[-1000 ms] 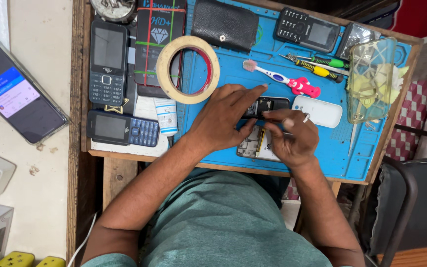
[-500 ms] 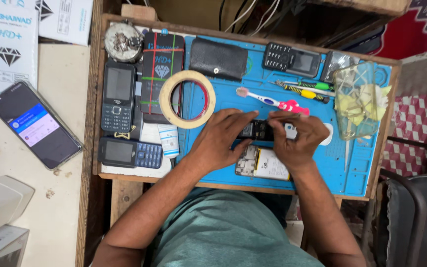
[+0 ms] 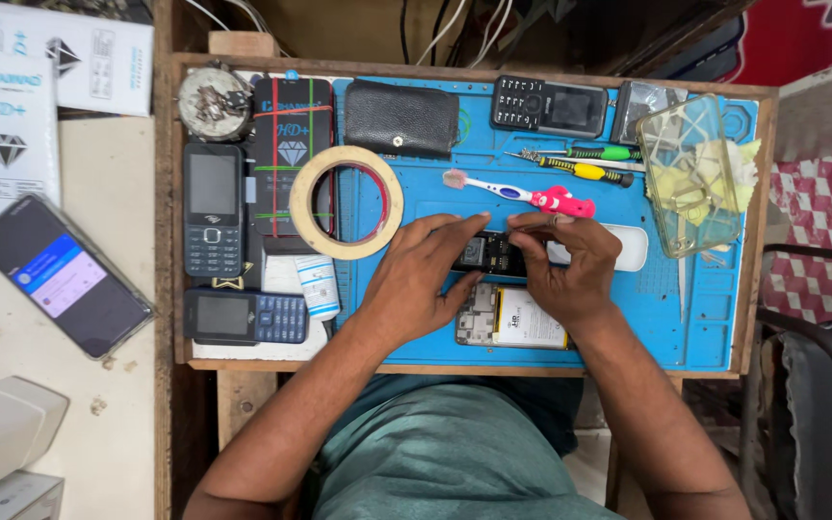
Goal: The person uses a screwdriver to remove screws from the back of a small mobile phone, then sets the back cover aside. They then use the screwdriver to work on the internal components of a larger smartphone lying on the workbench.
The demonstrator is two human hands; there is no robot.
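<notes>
The small black phone body (image 3: pixel 486 253) sits on the blue work mat (image 3: pixel 686 308), near the mat's middle, pinched from both ends: the left hand (image 3: pixel 416 279) grips its left end with fingertips and thumb, and the right hand (image 3: pixel 570 265) clamps the right end, fingers curled over the top edge. It looks dark and narrow, with what seems to be an opened face showing a small grey square, though the fingers hide most of it. Just below it lies an exposed circuit board with a white battery (image 3: pixel 512 318), touching the right hand's palm side. Behind the fingers lies a toothbrush with a pink handle (image 3: pixel 522 195), and beside it two screwdrivers (image 3: pixel 585 164). To the right, a clear plastic container (image 3: pixel 690 173) holds pale yellow pieces. To the left rests a roll of tape (image 3: pixel 346 202), then two keypad phones (image 3: pixel 212 221) near the mat's edge.
</notes>
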